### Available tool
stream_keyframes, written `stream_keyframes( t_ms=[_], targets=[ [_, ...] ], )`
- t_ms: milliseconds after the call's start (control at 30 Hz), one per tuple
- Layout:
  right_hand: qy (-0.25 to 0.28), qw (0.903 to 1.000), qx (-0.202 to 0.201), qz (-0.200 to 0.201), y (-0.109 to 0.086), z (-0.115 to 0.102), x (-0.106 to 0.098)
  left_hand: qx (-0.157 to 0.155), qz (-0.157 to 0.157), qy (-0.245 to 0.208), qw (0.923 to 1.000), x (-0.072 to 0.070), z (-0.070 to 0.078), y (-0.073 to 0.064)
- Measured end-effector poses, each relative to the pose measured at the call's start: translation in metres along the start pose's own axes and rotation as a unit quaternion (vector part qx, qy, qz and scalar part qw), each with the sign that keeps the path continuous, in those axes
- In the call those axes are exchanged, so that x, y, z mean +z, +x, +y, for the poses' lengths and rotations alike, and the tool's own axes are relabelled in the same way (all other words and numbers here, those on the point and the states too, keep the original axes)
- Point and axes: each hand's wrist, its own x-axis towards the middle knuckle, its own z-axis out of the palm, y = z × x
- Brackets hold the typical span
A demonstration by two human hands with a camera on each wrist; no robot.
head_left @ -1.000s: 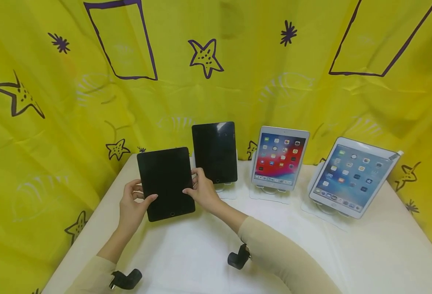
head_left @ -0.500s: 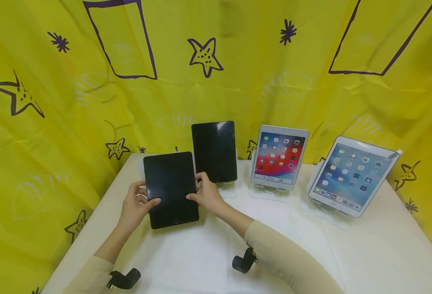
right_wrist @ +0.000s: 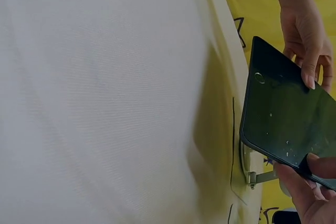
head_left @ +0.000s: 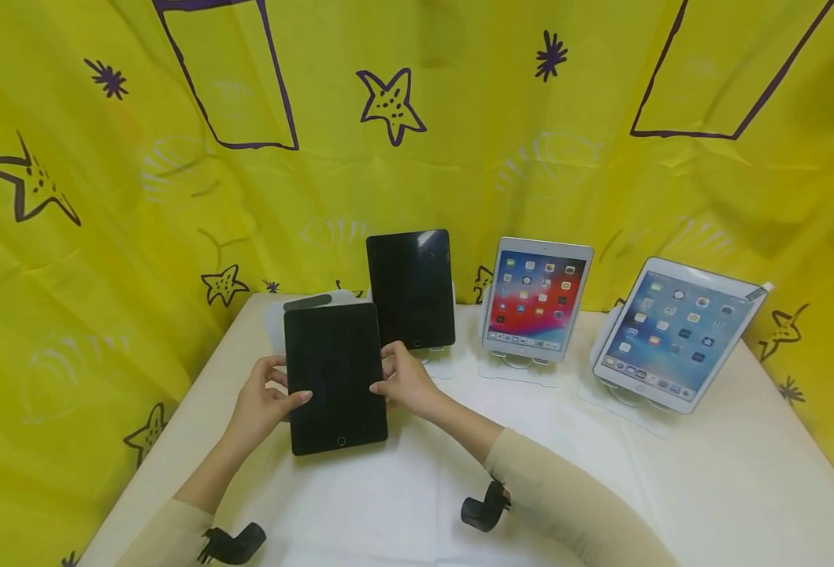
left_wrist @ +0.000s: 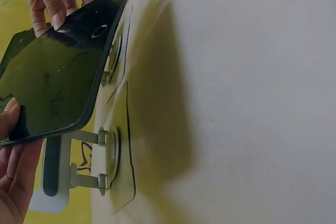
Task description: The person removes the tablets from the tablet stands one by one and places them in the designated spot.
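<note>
A black tablet [head_left: 337,378] with a dark screen is held up between both hands in the head view. My left hand [head_left: 259,398] pinches its left edge, thumb on the screen and fingers behind. On the opposite edge, my right hand [head_left: 408,382] grips the same way. In the left wrist view the tablet [left_wrist: 58,72] is off the table, its shadow falling on the white cloth. Behind it, partly hidden, is a white stand [head_left: 275,324] with a dark pad [left_wrist: 51,166]. The right wrist view shows the tablet's round home button [right_wrist: 259,78].
A second black tablet [head_left: 411,287] leans on a stand just behind. To the right stand a white tablet with a red and blue screen [head_left: 539,299] and another white tablet [head_left: 679,335], tilted. A yellow curtain [head_left: 459,173] hangs behind the white table [head_left: 530,441].
Both hands have drawn the black tablet down and slightly right, toward the person. More of the white stand and its dark pad now shows behind it.
</note>
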Motion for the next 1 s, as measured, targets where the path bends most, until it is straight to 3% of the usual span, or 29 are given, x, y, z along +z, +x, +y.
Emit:
stream_keyframes(
  t_ms=[333, 700, 1000],
  targets=[
    [0.019, 0.9987, 0.039, -0.026, -0.014, 0.006, -0.004, -0.023, -0.038, -0.007, 0.9990, 0.003, -0.002, -0.008],
    [0.028, 0.9949, 0.064, -0.072, -0.034, 0.013, -0.017, -0.055, -0.059, -0.014, 0.9967, 0.015, -0.001, -0.021],
    [0.025, 0.9904, 0.102, -0.090, -0.046, 0.014, -0.019, -0.076, -0.082, -0.032, 0.9933, 0.021, -0.015, -0.027]
  ],
)
